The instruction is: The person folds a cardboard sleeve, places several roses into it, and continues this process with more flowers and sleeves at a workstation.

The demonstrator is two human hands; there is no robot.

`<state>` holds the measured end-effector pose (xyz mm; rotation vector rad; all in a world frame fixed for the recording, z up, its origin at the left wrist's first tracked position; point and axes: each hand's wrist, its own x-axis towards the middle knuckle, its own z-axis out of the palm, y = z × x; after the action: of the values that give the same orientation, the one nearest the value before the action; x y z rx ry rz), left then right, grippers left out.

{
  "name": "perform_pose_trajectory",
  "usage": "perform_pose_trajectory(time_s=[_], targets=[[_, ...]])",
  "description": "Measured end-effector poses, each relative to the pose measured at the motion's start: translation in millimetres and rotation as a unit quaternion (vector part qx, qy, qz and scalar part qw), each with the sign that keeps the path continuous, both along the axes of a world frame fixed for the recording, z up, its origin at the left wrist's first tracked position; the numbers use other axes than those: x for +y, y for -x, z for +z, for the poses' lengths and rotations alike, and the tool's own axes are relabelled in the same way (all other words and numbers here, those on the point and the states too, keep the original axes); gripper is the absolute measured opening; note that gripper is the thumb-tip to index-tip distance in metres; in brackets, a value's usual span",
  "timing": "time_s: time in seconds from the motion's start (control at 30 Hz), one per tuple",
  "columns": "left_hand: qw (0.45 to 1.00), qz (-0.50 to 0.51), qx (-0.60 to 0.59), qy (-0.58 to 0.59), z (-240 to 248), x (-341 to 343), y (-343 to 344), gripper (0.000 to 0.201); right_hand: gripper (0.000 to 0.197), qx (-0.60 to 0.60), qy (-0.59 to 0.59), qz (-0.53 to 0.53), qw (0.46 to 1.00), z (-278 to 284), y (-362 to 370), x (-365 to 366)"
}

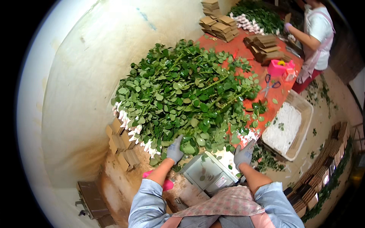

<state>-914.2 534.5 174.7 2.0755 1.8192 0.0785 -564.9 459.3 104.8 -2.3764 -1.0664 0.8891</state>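
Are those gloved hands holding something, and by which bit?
The left hand is at the leaves, but I can't tell whether it grips any. The right hand looks open, with nothing seen in it.

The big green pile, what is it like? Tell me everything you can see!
The pile is a loose, wide heap of leafy green stems, some leaves shiny. Pale tips stick out along its lower left edge. It lies partly on the red table. The gloved left hand touches its near edge.
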Motion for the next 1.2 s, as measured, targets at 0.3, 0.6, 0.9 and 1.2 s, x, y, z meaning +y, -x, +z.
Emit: perform_pose_trajectory(time_s=[0.3, 0.6, 0.9, 1.2], targets=[[0.994, 0.095, 0.048, -0.002, 3.5, 77.4, -25.8, 0.09, 0.085, -0.029, 0.005, -0.04, 0.999, 9.0, 3.5, 6.6], [0.984, 0.038, 0.112, 0.133, -29.6, 106.2, -34.6, 0.075, 0.086, -0.021, 0.005, -0.02, 1.0, 3.9, 5.9, 5.6], [0.985, 0.073, 0.098, 0.122, -41.4, 83.1, -56.2, 0.106, 0.089, -0.042, 0.012, 0.01, 0.999, -21.8, -6.6, 0.7], [0.91, 0.052, -0.406, 0.068, 61.2, 56.4, -16.6, 0.073, 0.092, -0.007, 0.0, -0.028, 1.0, -23.5, -12.7, -0.9]])
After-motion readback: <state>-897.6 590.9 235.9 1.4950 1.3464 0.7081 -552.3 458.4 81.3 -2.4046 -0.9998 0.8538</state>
